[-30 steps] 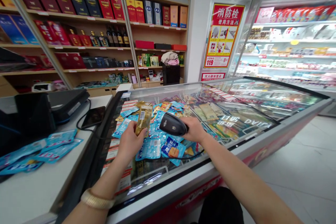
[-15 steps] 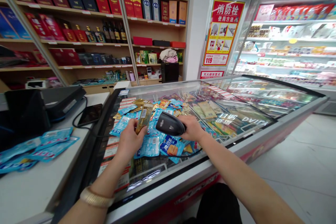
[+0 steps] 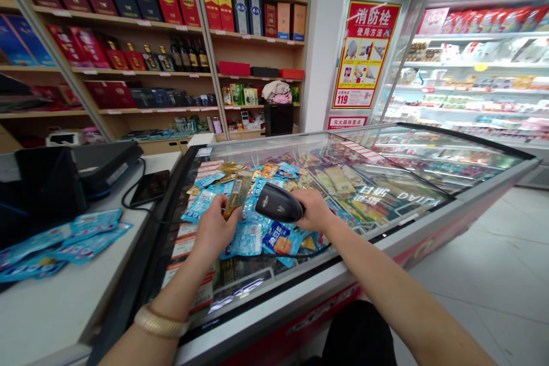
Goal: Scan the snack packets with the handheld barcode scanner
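Observation:
My left hand (image 3: 213, 231) is closed around a thin gold snack packet (image 3: 238, 193), holding it upright above the freezer's glass lid (image 3: 386, 183). My right hand (image 3: 316, 210) grips a black handheld barcode scanner (image 3: 278, 203), its head pointed left at the packet and almost touching it. Under both hands lies a heap of blue snack packets (image 3: 246, 237) spread over the glass. A cable (image 3: 300, 254) trails from the scanner across the lid.
A white counter (image 3: 55, 303) on the left carries more blue packets (image 3: 64, 243), a black till machine (image 3: 47, 183) and a dark phone (image 3: 151, 187). Shelves of boxed goods (image 3: 171, 11) stand behind. A chilled display case (image 3: 472, 68) stands right, over open floor (image 3: 493, 274).
The gold packet has tilted slightly and the scanner has edged left toward it. Both hands otherwise stay in place; the view has shifted only a little.

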Action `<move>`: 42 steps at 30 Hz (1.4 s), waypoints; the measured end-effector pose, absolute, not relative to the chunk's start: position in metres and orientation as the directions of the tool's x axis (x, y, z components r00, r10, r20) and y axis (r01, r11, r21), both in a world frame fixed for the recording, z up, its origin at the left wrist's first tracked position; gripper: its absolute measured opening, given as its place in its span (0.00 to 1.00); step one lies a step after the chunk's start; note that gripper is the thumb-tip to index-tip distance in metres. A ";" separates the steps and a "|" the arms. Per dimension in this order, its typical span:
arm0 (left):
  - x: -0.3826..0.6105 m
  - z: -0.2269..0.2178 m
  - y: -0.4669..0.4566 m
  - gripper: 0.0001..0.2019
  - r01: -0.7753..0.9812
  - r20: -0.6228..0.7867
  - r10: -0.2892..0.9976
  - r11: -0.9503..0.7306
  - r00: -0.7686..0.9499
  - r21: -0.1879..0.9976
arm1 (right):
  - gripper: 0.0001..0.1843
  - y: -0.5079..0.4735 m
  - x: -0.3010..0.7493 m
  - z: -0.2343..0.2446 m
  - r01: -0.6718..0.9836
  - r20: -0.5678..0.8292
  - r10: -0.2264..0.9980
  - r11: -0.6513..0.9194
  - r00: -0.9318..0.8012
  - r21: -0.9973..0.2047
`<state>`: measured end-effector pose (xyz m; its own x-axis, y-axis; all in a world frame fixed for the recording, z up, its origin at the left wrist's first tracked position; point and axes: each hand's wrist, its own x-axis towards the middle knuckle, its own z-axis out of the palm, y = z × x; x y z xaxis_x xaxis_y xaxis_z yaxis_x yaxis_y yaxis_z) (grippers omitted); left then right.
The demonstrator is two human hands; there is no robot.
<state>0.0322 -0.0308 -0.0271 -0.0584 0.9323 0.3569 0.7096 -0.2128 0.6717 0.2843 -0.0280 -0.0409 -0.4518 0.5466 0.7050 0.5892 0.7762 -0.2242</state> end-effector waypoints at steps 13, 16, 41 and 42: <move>0.032 -0.031 -0.031 0.09 0.700 0.355 0.934 -0.229 -0.038 0.677 | 0.11 -0.028 0.283 -0.041 0.578 0.724 0.523 0.788 -0.449 -0.212; 0.033 -0.031 -0.032 0.09 0.692 0.358 0.933 -0.235 -0.036 0.683 | 0.10 -0.028 0.284 -0.041 0.567 0.740 0.505 0.798 -0.444 -0.204; -0.095 -0.004 -0.005 0.10 -0.307 -0.113 0.452 -0.383 -0.885 0.871 | 0.13 -0.016 0.303 -0.057 0.642 0.737 0.529 0.747 -0.420 -0.170; -0.096 -0.006 -0.004 0.10 -0.313 -0.120 0.444 -0.392 -0.888 0.865 | 0.14 -0.015 0.304 -0.058 0.647 0.735 0.531 0.744 -0.421 -0.166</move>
